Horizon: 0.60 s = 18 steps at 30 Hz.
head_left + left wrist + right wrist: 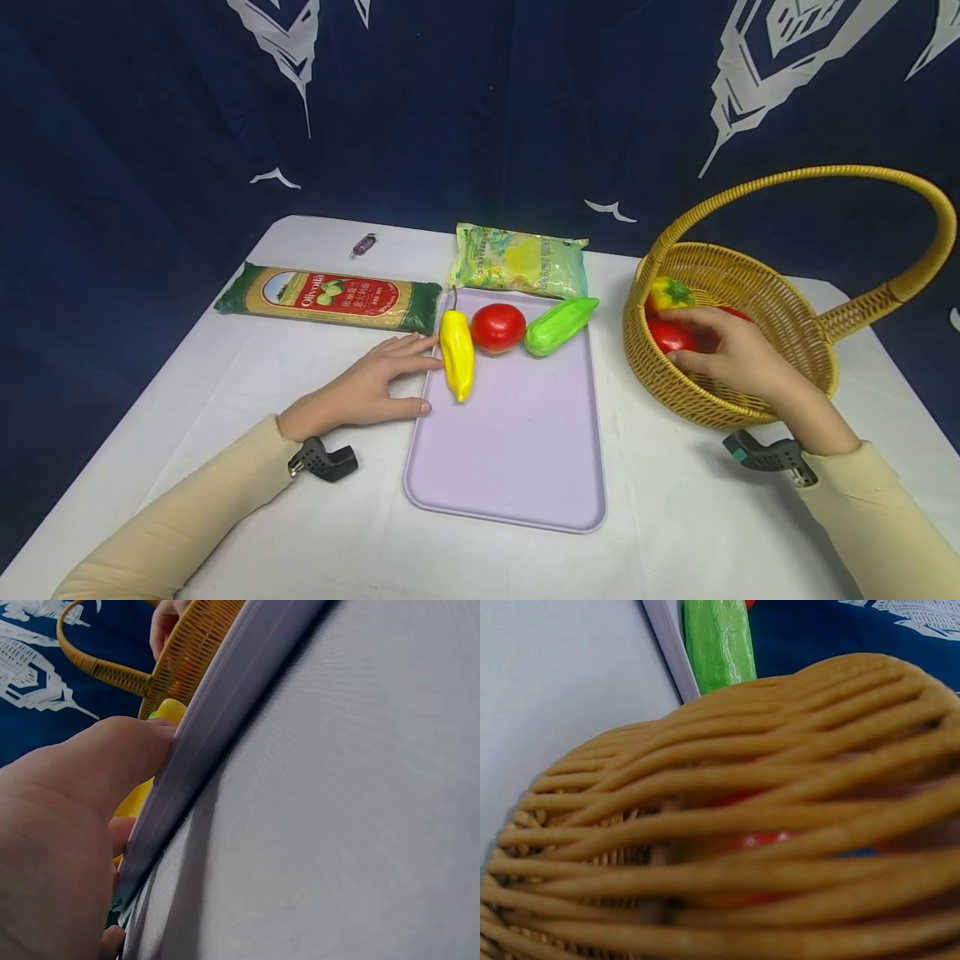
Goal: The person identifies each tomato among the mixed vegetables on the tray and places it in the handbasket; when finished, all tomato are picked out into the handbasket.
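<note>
My left hand (375, 379) lies with spread fingers at the left rim of a lilac tray (517, 450), fingertips right by a yellow chili pepper (457, 354). In the left wrist view the thumb (131, 750) rests against the tray's edge. Inside the wicker basket (675, 392), my right hand (738, 350) curls its fingers and thumb round a shiny red, rounded vegetable (669, 336). Behind it sits a yellow and green bell pepper (667, 293). Basket weave hides most of that hand in the right wrist view.
The tray also bears a red tomato (498, 327) and a green ribbed vegetable (558, 326). Behind it lies a green packet (521, 262); to the left are a spaghetti pack (330, 298) and a small wrapped candy (363, 244). A tall handle (810, 172) arches over the basket.
</note>
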{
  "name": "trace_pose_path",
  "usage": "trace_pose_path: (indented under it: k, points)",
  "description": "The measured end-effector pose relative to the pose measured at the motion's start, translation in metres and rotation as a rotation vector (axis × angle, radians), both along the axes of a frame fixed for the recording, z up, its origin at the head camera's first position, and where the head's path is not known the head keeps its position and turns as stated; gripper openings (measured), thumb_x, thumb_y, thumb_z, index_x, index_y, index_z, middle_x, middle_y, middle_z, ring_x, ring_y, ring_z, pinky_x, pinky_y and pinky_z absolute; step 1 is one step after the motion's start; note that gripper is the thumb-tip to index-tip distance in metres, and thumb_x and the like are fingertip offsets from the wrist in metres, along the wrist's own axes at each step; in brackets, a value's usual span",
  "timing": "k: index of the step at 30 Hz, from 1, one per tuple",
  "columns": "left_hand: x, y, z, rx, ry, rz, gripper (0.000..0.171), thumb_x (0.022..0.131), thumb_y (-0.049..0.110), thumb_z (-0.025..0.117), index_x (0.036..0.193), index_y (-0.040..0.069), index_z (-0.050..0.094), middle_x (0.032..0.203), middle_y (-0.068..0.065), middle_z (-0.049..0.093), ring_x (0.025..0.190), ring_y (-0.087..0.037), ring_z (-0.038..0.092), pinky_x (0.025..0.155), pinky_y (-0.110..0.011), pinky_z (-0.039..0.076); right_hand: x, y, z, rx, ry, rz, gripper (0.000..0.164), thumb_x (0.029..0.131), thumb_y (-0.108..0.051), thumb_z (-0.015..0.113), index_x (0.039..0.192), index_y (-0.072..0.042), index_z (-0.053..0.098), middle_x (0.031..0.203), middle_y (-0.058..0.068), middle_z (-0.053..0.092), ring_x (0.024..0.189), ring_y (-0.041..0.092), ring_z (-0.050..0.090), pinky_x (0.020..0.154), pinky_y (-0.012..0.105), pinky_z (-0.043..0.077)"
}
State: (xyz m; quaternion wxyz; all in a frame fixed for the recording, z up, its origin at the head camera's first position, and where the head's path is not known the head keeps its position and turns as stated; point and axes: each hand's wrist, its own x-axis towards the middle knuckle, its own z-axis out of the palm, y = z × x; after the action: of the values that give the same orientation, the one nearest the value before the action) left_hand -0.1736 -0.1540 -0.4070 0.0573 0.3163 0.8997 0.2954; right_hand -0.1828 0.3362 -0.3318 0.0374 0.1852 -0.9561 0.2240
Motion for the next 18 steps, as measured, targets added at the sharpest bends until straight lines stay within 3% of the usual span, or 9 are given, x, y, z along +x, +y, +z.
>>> trace_pose_path:
  k: [7, 13, 18]
  points:
    - [0.0, 0.0, 0.0, -0.002, 0.006, -0.002, 0.06, 0.086, 0.038, 0.078, 0.141, 0.019, 0.063, 0.165, -0.005, 0.037, 0.156, -0.039, 0.028, 0.126, -0.065, 0.02, 0.0, -0.001, 0.004, -0.015, -0.007, 0.004, 0.053, 0.084, -0.012, 0.081, 0.134, -0.006, 0.065, 0.123, 0.025, 0.069, 0.103, 0.038, 0.065, 0.076, 0.011, 0.047]
    - [0.001, 0.0, 0.001, -0.001, 0.007, -0.001, 0.06, 0.086, 0.038, 0.078, 0.141, 0.019, 0.063, 0.165, -0.005, 0.037, 0.156, -0.039, 0.028, 0.125, -0.065, 0.021, 0.002, -0.002, 0.011, -0.02, -0.006, 0.011, 0.054, 0.085, -0.012, 0.081, 0.136, -0.006, 0.063, 0.128, 0.025, 0.067, 0.109, 0.043, 0.065, 0.079, 0.002, 0.041]
    - [0.001, 0.0, 0.001, 0.002, 0.003, 0.0, 0.06, 0.086, 0.038, 0.078, 0.141, 0.019, 0.063, 0.165, -0.005, 0.037, 0.156, -0.039, 0.028, 0.124, -0.066, 0.022, 0.004, -0.005, 0.018, -0.008, 0.016, 0.014, 0.053, 0.085, -0.012, 0.082, 0.134, -0.005, 0.064, 0.128, 0.024, 0.067, 0.107, 0.042, 0.065, 0.079, 0.003, 0.042]
